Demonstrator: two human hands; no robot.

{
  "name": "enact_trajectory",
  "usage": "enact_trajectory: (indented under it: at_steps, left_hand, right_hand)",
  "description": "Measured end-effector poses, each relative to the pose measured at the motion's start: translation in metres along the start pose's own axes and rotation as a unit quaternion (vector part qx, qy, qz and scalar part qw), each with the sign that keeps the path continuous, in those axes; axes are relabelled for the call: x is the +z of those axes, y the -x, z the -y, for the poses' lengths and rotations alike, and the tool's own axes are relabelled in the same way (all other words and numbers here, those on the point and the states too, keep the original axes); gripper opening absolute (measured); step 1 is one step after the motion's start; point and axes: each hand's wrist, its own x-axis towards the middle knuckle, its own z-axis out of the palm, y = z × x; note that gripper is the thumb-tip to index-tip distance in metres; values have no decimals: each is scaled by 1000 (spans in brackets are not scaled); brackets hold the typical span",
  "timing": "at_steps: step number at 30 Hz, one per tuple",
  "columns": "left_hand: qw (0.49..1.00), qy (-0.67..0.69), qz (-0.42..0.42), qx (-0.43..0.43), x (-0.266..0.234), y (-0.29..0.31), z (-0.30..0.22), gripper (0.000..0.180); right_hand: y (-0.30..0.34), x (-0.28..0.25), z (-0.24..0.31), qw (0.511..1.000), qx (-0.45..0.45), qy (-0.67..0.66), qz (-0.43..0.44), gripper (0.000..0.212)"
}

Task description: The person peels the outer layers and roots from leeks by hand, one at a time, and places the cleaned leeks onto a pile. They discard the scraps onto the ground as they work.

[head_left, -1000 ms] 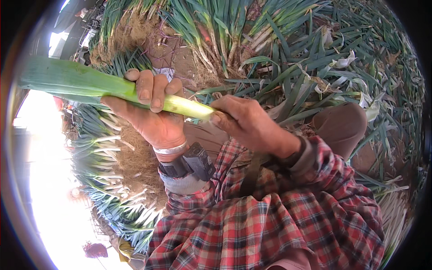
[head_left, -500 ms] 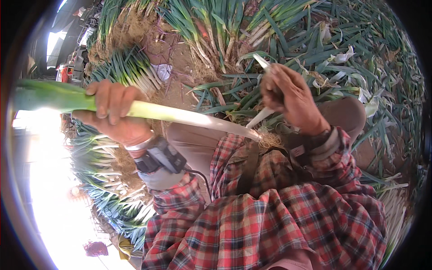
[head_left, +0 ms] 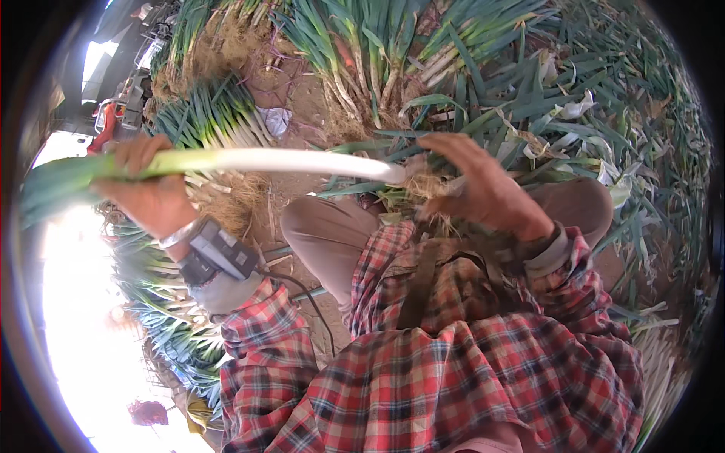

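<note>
A long green onion [head_left: 294, 161] with a clean white shank lies almost level in front of me, green leaves to the left, roots to the right. Around its green part, where the white begins, my left hand [head_left: 155, 200] is closed. At the other end my right hand [head_left: 491, 189] is beside the tangled brown roots [head_left: 425, 185], thumb and fingers apart and slightly blurred. I cannot tell whether its fingers touch the roots.
Loose green leaves [head_left: 559, 143] cover the ground ahead and to the right. Bundled onions [head_left: 215, 113] lie at the far left, with unpeeled ones [head_left: 370, 60] beyond. Rows of white-stemmed onions [head_left: 174, 302] run along my left side. My bent knee [head_left: 317, 226] is below the onion.
The onion's root end has risen and my left hand has shifted left and slightly down. My right hand has opened; the pale strip it held no longer shows there.
</note>
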Motion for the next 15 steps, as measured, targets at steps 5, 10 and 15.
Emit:
enact_trajectory:
  at_steps: [5,10,15]
  left_hand:
    - [988,-123,-92,15,36,1,32,36]
    - [998,58,-29,-15,33,4,45,27]
    - [988,-53,-113,93,-3,-8,30,19]
  right_hand:
    - [-6,26,3,913,219,-323,117,42]
    - [-12,10,31,772,318,-540,105,31]
    - [15,-3,2,929,170,-227,240,27]
